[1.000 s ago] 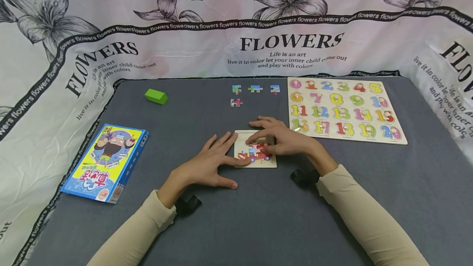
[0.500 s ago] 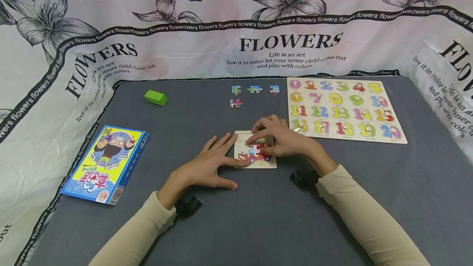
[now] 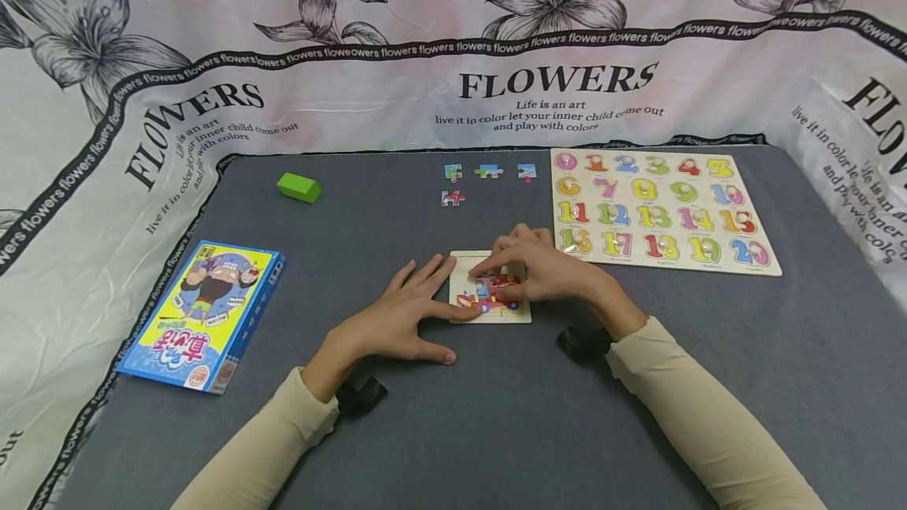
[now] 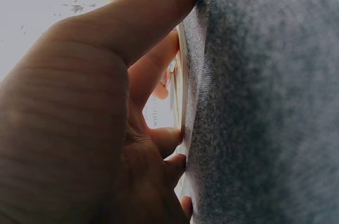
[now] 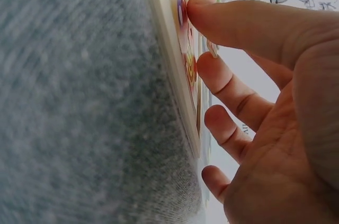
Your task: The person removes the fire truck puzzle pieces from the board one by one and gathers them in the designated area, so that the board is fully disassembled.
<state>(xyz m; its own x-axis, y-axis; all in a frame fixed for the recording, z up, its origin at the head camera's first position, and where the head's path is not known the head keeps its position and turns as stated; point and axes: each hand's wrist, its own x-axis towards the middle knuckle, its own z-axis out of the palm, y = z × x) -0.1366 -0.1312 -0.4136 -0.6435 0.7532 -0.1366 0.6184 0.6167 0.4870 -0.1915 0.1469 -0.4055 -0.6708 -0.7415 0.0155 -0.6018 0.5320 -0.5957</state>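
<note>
In the head view a small square jigsaw board [image 3: 523,313] with a pale rim lies on the table, bearing a picture of a red vehicle. My left hand [image 3: 397,321] is spread beside it. The index fingertip rests on its lower left corner, other fingertips lie along its left edge, and the thumb rests on the cloth. From the right, my right hand [image 3: 549,270] reaches over the board; its thumb and index finger touch the picture, apart from each other, and the other fingers are bent. In the right wrist view the thumb [image 5: 238,20] presses the picture. Part of the picture is hidden beneath the fingers.
Several loose jigsaw pieces [image 3: 489,171] lie behind the board. A number puzzle board [image 3: 659,215] stands at the back right, close to my right hand. At left are a yellow-and-blue box [image 3: 201,313] and a green block [image 3: 298,187]. Grey cloth [image 3: 482,431] covers the table.
My right hand's outer fingers have drawn in and bent more, while its index finger and thumb stay on the picture. The left hand stays in place.
</note>
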